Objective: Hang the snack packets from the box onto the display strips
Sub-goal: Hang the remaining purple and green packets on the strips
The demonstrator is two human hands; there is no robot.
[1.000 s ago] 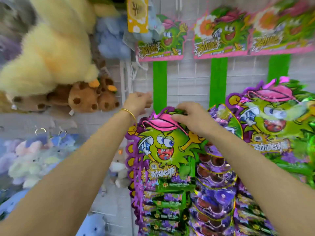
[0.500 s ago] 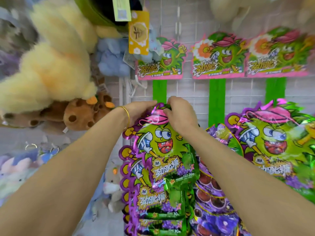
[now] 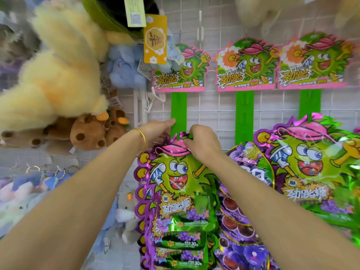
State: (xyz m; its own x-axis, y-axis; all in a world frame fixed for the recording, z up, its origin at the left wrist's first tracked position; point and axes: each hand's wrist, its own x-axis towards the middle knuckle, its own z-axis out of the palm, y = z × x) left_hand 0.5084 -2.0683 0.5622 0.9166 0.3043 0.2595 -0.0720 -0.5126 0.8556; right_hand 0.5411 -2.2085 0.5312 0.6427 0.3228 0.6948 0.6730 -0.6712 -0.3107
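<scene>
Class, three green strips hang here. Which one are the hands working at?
The leftmost green strip: the left hand touches it, the right hand pinches a packet there.

A retail shop's display wall: a white wire grid panel [image 3: 214, 106] carries green display strips [image 3: 244, 115] under branded header cards [image 3: 246, 69]. Identical snack packets [image 3: 311, 162] hang in rows beside plush toys [image 3: 58, 80] and a dangling yellow tag [image 3: 155, 38].

Snack packet [image 3: 176, 172] top behind right hand [image 3: 203, 142]
</scene>
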